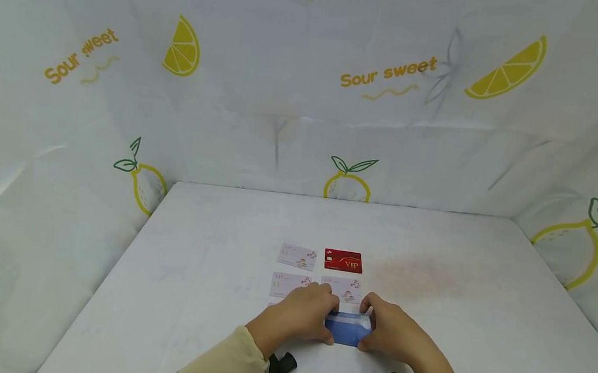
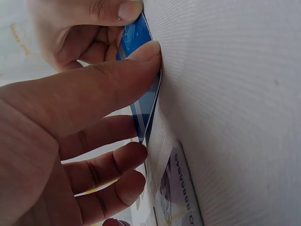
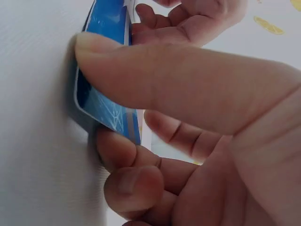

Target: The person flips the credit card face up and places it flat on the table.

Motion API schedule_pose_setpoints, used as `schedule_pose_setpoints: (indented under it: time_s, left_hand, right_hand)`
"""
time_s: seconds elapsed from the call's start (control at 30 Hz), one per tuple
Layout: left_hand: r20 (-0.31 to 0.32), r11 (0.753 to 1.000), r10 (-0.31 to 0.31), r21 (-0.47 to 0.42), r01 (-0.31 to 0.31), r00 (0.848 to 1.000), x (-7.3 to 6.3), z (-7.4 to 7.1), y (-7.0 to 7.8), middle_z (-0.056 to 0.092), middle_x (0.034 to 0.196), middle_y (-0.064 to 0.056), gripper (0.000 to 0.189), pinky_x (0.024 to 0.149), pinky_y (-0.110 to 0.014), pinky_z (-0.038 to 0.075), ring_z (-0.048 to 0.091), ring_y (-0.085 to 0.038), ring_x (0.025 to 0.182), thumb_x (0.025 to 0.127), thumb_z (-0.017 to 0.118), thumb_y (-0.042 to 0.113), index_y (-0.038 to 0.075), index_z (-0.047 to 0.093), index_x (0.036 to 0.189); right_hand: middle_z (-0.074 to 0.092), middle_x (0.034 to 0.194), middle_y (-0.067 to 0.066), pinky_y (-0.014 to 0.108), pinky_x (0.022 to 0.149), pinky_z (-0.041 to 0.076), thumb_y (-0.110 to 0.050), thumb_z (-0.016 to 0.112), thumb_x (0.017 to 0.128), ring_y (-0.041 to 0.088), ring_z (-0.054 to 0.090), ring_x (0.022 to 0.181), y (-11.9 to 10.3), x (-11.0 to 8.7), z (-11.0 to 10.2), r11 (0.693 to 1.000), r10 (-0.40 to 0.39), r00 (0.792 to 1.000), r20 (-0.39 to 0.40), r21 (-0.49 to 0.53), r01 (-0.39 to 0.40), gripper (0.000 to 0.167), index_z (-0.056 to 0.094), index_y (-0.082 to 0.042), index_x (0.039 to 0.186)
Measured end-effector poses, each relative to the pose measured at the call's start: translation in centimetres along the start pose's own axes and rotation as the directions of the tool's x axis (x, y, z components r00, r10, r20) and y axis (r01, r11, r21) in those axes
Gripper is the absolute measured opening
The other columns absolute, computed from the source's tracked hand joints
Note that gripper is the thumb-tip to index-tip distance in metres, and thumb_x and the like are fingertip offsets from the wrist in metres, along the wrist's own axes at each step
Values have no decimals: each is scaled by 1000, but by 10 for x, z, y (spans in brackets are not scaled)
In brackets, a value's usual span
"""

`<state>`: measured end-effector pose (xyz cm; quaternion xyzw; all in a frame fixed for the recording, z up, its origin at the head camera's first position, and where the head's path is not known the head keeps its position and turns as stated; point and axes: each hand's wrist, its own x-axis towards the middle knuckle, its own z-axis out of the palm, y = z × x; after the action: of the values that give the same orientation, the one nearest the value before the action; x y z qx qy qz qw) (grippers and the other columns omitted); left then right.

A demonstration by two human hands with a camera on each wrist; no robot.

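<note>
A blue card (image 1: 347,333) lies low over the white table, close to the near side, with a hand at each end. My left hand (image 1: 299,314) pinches its left end between thumb and fingers. The right end is gripped by my right hand (image 1: 395,334), whose thumb (image 3: 108,59) presses on the blue face while a fingertip meets the edge. In the left wrist view the left thumb lies along the near edge of the card (image 2: 136,40). Just beyond it sits a pale VIP card (image 1: 342,289), with another pale VIP card (image 1: 287,284) partly behind my left hand.
Farther back are a red VIP card (image 1: 343,261) and a slightly turned pale card (image 1: 297,256). A pale card with printed digits (image 2: 183,197) lies beside the left hand. A lemon-printed white sheet (image 1: 230,128) hangs around the table (image 1: 194,248).
</note>
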<state>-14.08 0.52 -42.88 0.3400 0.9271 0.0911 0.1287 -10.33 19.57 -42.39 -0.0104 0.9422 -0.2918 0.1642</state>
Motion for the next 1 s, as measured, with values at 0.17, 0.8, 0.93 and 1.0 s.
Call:
schedule_pose_setpoints:
  time_s: [0.17,0.8,0.93,1.0]
  left_hand:
    - [1,1000,3,12,-3,1000,0,0,0,52,85,8,45,67,-24,41,45,-9,77,69,88,44,21,70,103]
    - [19,999,37,35,-37,999,0,-2,-5,54,95,8,56,75,-24,45,47,-9,84,68,88,48,22,66,113]
    - [-7,998,50,37,-50,999,1,-1,-8,54,101,8,64,81,-25,47,48,-9,89,68,87,50,22,62,119]
    - [-22,998,53,30,-52,998,1,-2,-9,54,102,8,64,81,-24,47,49,-9,89,68,87,50,23,60,119]
  right_hand:
    - [57,81,4,39,73,47,-12,92,60,20,54,76,1,-1,-1,999,-22,999,36,39,20,66,56,-17,116]
    - [62,107,1,51,93,50,-21,92,62,20,57,95,9,1,1,992,-127,992,2,-13,127,60,64,-11,114]
    - [60,107,1,48,93,51,-23,91,64,18,56,96,11,1,-2,989,-147,989,-13,1,147,60,63,-11,116]
    - [59,107,0,46,93,51,-24,90,65,18,55,97,11,1,-3,987,-159,987,-23,5,159,60,62,-12,116]
